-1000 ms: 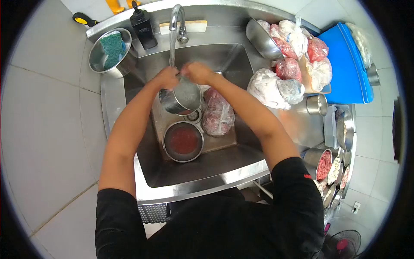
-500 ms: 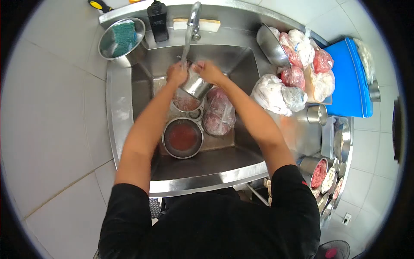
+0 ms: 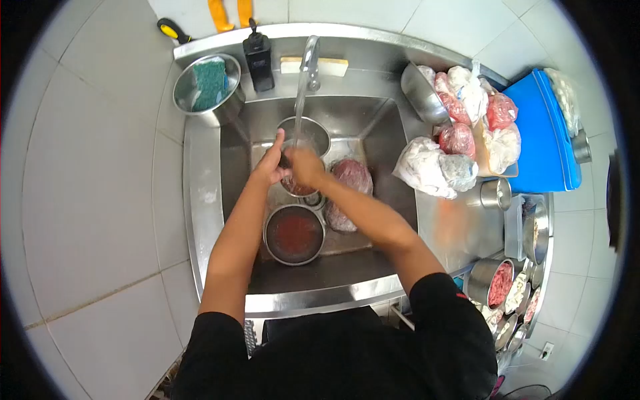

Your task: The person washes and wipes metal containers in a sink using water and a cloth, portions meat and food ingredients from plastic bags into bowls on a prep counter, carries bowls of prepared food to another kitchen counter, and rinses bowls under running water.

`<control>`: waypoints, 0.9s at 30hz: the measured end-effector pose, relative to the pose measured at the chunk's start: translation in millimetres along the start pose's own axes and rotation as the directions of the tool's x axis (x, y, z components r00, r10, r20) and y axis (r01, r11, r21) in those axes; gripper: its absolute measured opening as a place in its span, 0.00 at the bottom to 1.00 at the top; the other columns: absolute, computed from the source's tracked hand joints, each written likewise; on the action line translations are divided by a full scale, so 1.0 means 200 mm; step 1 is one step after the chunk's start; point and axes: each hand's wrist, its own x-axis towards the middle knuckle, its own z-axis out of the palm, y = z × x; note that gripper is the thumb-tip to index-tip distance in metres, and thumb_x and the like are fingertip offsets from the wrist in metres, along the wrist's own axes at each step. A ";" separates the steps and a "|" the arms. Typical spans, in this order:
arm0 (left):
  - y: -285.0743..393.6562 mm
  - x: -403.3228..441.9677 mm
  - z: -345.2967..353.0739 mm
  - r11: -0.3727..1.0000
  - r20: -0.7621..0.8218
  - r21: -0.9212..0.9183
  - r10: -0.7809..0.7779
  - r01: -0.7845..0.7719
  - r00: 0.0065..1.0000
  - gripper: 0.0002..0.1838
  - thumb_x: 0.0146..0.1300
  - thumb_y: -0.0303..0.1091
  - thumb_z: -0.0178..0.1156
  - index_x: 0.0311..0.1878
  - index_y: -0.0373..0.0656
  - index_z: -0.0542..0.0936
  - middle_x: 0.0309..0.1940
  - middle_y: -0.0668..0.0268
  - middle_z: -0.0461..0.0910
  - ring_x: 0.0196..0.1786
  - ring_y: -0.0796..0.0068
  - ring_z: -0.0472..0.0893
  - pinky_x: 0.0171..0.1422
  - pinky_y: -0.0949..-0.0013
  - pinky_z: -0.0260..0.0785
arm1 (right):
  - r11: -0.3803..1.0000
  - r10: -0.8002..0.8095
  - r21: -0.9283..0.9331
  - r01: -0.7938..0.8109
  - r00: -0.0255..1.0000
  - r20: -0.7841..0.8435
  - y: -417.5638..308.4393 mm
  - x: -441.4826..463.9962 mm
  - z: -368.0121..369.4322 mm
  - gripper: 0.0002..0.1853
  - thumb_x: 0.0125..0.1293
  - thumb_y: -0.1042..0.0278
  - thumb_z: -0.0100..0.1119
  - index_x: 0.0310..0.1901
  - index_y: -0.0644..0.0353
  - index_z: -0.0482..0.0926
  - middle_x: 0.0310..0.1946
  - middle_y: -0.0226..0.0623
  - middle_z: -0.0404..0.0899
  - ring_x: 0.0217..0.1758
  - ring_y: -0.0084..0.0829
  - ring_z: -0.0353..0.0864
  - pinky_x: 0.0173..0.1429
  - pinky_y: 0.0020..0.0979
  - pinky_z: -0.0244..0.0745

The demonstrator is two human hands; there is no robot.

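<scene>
Over the sink, my left hand has its fingers stretched out beside the running water. My right hand is close against it, blurred by motion; its fingers cannot be made out. A small dark patch shows between the hands, too unclear to name. Water falls from the faucet onto them. Behind the hands is a round steel pot. Partly hidden beneath them is another round vessel with reddish contents. Nearer me stands a pan of red liquid. A wrapped chunk of meat lies to the right.
A steel pot with a green scouring pad and a black pump bottle stand back left. Bagged food, a blue box, a small steel cup and a pot of red meat are at right.
The steel pot that both hands held under the water now sits in the back of the sink, let go. My left fingers have spread. The camera view has shifted.
</scene>
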 end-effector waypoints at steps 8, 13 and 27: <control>0.26 0.12 0.11 -0.302 0.310 0.927 0.292 -0.220 0.905 0.30 0.51 0.25 0.51 0.61 0.51 0.71 0.53 0.50 0.75 0.56 0.52 0.75 0.59 0.57 0.68 | 0.988 0.052 0.137 -0.070 0.990 0.128 -0.04 -0.27 -0.09 0.14 0.53 0.70 0.56 0.42 0.63 0.79 0.35 0.49 0.81 0.42 0.49 0.80 0.45 0.47 0.73; 0.21 0.18 0.19 -0.486 0.435 0.822 0.202 -0.296 0.877 0.30 0.53 0.23 0.49 0.63 0.51 0.69 0.54 0.51 0.73 0.58 0.51 0.72 0.63 0.56 0.63 | 0.732 -0.129 -0.678 -0.063 0.965 -0.229 0.63 -0.13 0.67 0.18 0.53 0.57 0.53 0.39 0.59 0.84 0.43 0.46 0.81 0.49 0.42 0.77 0.61 0.46 0.64; 0.19 0.20 0.18 -0.548 0.427 0.803 0.256 -0.234 0.867 0.17 0.47 0.24 0.52 0.43 0.32 0.77 0.37 0.41 0.79 0.44 0.42 0.78 0.50 0.52 0.71 | 0.999 0.004 0.038 -0.028 0.856 0.516 0.23 -0.02 0.29 0.21 0.59 0.53 0.46 0.44 0.60 0.81 0.46 0.47 0.78 0.50 0.47 0.77 0.55 0.44 0.70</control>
